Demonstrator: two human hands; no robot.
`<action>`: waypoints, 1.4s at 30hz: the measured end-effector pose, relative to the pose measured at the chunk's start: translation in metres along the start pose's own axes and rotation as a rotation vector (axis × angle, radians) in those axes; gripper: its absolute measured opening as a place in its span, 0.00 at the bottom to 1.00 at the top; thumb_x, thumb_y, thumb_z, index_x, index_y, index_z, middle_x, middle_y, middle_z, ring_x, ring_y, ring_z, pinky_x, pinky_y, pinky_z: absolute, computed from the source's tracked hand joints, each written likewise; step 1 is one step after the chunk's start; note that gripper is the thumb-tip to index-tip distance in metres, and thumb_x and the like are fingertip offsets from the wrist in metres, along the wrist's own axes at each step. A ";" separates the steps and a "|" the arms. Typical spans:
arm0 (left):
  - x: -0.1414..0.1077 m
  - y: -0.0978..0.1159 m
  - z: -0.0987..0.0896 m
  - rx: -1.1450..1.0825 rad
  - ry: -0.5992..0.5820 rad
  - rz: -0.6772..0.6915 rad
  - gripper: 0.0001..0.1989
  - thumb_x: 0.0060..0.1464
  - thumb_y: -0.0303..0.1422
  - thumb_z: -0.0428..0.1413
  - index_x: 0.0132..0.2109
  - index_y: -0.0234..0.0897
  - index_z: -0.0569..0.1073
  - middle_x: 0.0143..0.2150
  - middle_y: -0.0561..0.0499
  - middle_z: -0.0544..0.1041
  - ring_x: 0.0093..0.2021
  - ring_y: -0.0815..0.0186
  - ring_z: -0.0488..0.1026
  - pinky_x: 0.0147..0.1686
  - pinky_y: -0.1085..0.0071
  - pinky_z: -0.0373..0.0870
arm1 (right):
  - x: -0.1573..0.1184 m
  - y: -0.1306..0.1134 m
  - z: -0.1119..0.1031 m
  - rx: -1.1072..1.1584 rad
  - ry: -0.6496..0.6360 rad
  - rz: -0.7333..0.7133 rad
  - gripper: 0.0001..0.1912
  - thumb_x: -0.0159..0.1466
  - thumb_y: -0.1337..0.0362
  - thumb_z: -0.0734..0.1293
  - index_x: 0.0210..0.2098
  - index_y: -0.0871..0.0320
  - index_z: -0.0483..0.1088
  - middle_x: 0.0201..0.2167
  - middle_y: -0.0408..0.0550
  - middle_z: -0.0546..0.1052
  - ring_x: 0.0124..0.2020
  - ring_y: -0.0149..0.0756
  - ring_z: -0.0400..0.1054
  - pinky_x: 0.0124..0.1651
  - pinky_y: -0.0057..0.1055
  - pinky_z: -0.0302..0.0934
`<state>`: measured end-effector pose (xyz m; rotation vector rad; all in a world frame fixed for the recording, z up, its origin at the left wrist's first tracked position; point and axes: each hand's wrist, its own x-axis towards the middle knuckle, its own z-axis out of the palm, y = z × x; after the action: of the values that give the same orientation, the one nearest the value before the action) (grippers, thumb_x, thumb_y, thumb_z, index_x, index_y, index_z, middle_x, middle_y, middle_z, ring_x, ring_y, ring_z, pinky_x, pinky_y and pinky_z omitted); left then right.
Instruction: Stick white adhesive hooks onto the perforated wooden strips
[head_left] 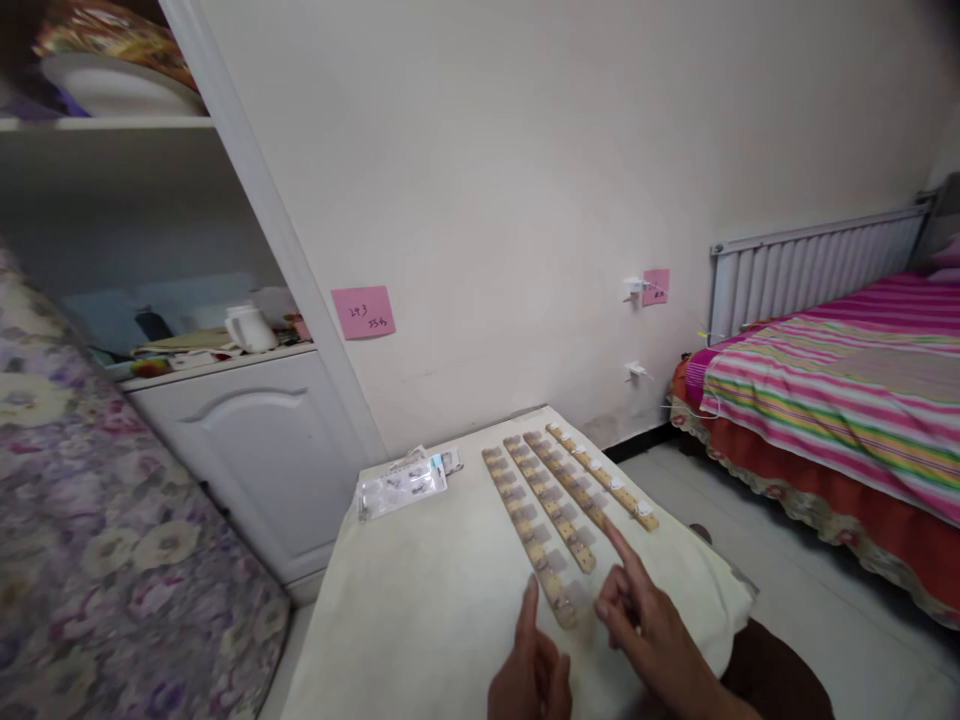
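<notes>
Several narrow wooden strips lie side by side on the cloth-covered table. My left hand [529,668] has its index finger stretched out close to the left strip [525,525], other fingers curled, holding nothing. The index fingertip of my right hand [646,618] is at the near end of a middle strip [570,478]; its other fingers are bent in, with nothing seen in them. A shorter strip [551,505] lies between these two. Small clear or metal pieces sit along them, too small to name. The right strip [600,475] carries round white pieces.
Clear plastic packets [403,488] lie at the table's [390,610] back left. Pink notes [363,312] and white sockets with plugs [634,288] are on the wall. A cabinet [232,450] with a white jug [250,329] stands left, a bed [817,370] right.
</notes>
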<state>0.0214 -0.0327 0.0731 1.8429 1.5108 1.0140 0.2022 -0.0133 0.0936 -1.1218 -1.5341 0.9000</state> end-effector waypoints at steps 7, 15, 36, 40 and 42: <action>0.024 0.081 -0.043 0.037 0.201 0.088 0.39 0.59 0.36 0.47 0.68 0.41 0.31 0.29 0.57 0.70 0.25 0.70 0.69 0.30 0.73 0.67 | 0.032 -0.065 -0.028 -0.110 0.151 -0.178 0.43 0.63 0.63 0.62 0.68 0.55 0.32 0.23 0.35 0.64 0.23 0.30 0.61 0.31 0.28 0.59; 0.032 0.105 -0.056 0.121 0.288 0.049 0.40 0.57 0.34 0.49 0.68 0.40 0.34 0.27 0.60 0.68 0.23 0.70 0.67 0.28 0.74 0.64 | 0.041 -0.073 -0.044 -0.258 0.238 -0.245 0.42 0.61 0.67 0.62 0.68 0.57 0.35 0.21 0.34 0.61 0.20 0.29 0.59 0.27 0.25 0.58; 0.037 0.106 -0.059 0.198 0.289 -0.026 0.40 0.56 0.34 0.49 0.68 0.44 0.33 0.25 0.62 0.66 0.22 0.70 0.67 0.27 0.74 0.62 | 0.046 -0.059 -0.051 -0.299 0.240 -0.248 0.40 0.62 0.67 0.60 0.68 0.57 0.36 0.21 0.34 0.60 0.21 0.29 0.58 0.29 0.26 0.57; 0.038 0.107 -0.060 0.177 0.291 -0.048 0.40 0.56 0.35 0.49 0.68 0.45 0.33 0.25 0.62 0.66 0.23 0.69 0.67 0.28 0.74 0.62 | 0.047 -0.062 -0.054 -0.265 0.233 -0.214 0.39 0.61 0.66 0.61 0.68 0.56 0.38 0.21 0.34 0.62 0.21 0.29 0.59 0.29 0.27 0.57; 0.038 0.098 -0.058 0.156 0.277 -0.051 0.38 0.56 0.37 0.49 0.68 0.44 0.38 0.25 0.61 0.67 0.24 0.69 0.67 0.28 0.73 0.62 | 0.045 -0.056 -0.053 -0.219 0.221 -0.159 0.36 0.61 0.64 0.62 0.66 0.55 0.47 0.22 0.35 0.63 0.22 0.29 0.60 0.29 0.26 0.57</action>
<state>0.0316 -0.0205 0.1918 1.8143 1.8355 1.1961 0.2384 0.0140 0.1706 -1.1925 -1.5374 0.4918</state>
